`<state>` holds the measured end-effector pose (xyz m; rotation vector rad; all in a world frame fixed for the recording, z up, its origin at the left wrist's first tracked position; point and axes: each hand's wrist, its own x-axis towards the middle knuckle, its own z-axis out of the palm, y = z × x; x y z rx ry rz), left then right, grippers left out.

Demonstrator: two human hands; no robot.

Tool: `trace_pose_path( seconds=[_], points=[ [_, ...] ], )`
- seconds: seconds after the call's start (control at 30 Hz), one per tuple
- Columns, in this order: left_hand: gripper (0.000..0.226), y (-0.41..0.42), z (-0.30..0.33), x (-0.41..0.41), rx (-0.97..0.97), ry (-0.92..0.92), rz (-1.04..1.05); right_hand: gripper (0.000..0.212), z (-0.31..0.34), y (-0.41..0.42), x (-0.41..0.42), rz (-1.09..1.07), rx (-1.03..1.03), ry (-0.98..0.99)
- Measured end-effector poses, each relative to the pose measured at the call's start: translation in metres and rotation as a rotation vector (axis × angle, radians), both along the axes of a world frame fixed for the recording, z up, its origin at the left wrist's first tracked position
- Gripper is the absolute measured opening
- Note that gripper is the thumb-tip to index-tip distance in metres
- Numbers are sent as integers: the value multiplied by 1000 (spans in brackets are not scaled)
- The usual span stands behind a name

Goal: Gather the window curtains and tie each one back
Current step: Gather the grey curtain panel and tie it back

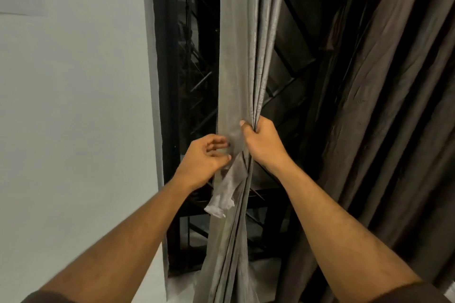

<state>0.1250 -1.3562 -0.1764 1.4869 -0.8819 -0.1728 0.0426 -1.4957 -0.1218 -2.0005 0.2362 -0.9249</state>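
A grey curtain point(242, 56) hangs gathered into a narrow bundle in front of a dark window. My right hand point(263, 141) grips the bundle from its right side, thumb across the front folds. My left hand point(205, 158) is at the bundle's left edge, fingers curled and pinching a pale strip of fabric point(222, 200) that hangs down loose below it. To the right hangs a wider dark brown curtain point(384, 106), ungathered and untouched.
A black metal window grille point(194, 76) with diagonal bars stands behind the curtains. A plain white wall point(73, 106) fills the left side. The window sill point(182, 278) shows pale at the bottom, behind the curtain's lower folds.
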Motion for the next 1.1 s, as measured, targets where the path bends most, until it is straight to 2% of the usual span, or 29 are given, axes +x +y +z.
trace_pose_path(
  seconds=[0.1,0.23,0.33,0.4,0.5,0.7,0.83,1.0,1.1],
  points=[
    [29,11,-10,7,221,7,-31,34,-6,2,-1,25,21,24],
    [10,19,-21,5,296,-9,-16,33,-21,1,-5,46,53,41],
    [8,24,-19,5,348,-174,116,31,-25,-1,-8,61,66,25],
    [9,27,-15,0,324,-286,291,31,-25,-3,-10,69,43,31],
    [3,21,-13,-10,138,-243,418,31,-26,-5,-13,37,-51,42],
    [24,1,-18,-29,-61,-63,324,30,-25,-7,-14,76,-39,81],
    [40,-12,-23,-43,-120,-45,283,27,-28,-8,-12,119,6,103],
    [73,-21,-17,-50,17,-47,144,27,-24,1,-9,172,34,144],
    [66,-22,-12,-43,24,-78,207,19,-17,1,-15,254,77,206]
  ],
)
